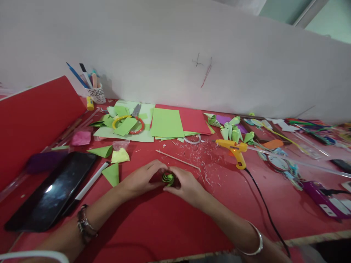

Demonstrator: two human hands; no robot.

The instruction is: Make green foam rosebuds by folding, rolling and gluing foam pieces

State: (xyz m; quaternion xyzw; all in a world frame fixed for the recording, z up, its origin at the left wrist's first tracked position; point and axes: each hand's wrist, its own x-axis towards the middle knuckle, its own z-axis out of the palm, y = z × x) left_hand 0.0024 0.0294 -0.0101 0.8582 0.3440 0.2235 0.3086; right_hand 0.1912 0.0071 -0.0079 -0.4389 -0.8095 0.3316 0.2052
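A small spiral of green paper (168, 178) lies between my two hands, low over the red tabletop in the middle of the view. On its left, my left hand (145, 177) curves inward, with thumb and fingers closed around that side. From the other side my right hand (189, 185) wraps the coil between its fingers above and its thumb below. Just beyond my fingertips lies a thin wooden stick (178, 159). A folded green paper cone (112, 174) rests left of my left wrist, near a second green cone (101, 151).
A yellow glue gun (234, 150) with a black cord lies to the right among paper scraps. Green sheets (167, 122) and scissors (131, 122) are at the back. A black phone (52, 193) and a white marker (91, 180) sit left; a purple power strip (323, 202) is right.
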